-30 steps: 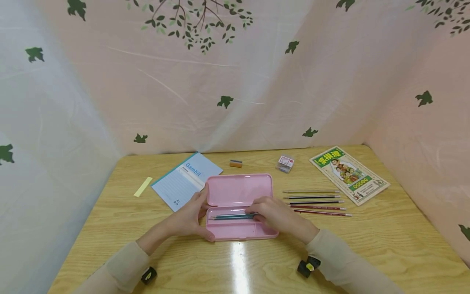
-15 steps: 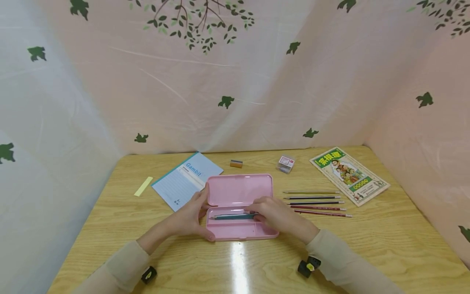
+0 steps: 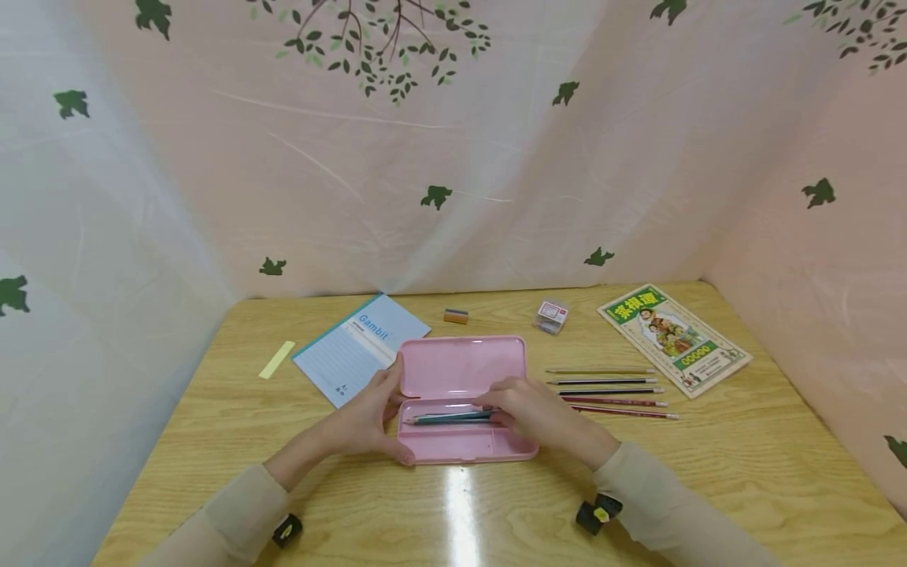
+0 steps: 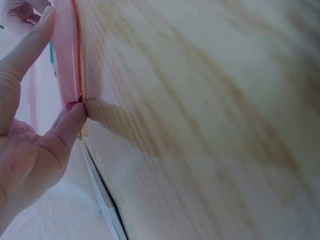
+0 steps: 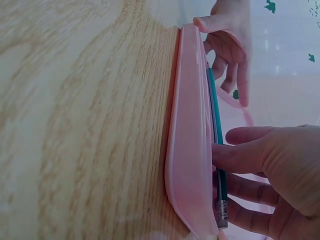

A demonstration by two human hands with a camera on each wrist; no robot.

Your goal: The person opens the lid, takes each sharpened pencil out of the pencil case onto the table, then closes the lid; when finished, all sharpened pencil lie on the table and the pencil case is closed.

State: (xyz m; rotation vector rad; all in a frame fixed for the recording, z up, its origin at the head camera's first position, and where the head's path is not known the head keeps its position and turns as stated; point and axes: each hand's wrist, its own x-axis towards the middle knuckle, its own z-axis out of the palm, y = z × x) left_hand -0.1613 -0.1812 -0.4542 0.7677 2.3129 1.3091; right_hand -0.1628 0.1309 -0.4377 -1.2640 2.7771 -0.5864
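Note:
A pink pencil case [image 3: 462,368] lies with its lid raised on the wooden table. My left hand [image 3: 367,416] holds its left end, thumb at the front corner and fingers around the side towards the back. Dark green pencils [image 3: 449,418] lie along the back compartment, tips to the left; how many is unclear. My right hand [image 3: 527,413] reaches into the right part of the case and pinches a green pencil [image 5: 217,120] near its eraser end. In the right wrist view, that eraser end sticks out by the case's near end, with thumb and fingers about it.
Several pencils [image 3: 609,390] lie side by side right of the case. Behind stand a small sharpener-like block [image 3: 456,316] and a clear little box [image 3: 550,316]. A blue notebook [image 3: 357,346] and yellow strip [image 3: 276,360] lie left, an illustrated booklet [image 3: 673,339] right.
The green pencils have shifted slightly in the case, their shafts now a little more spread and crossed. My right hand has barely moved; my left hand keeps its place.

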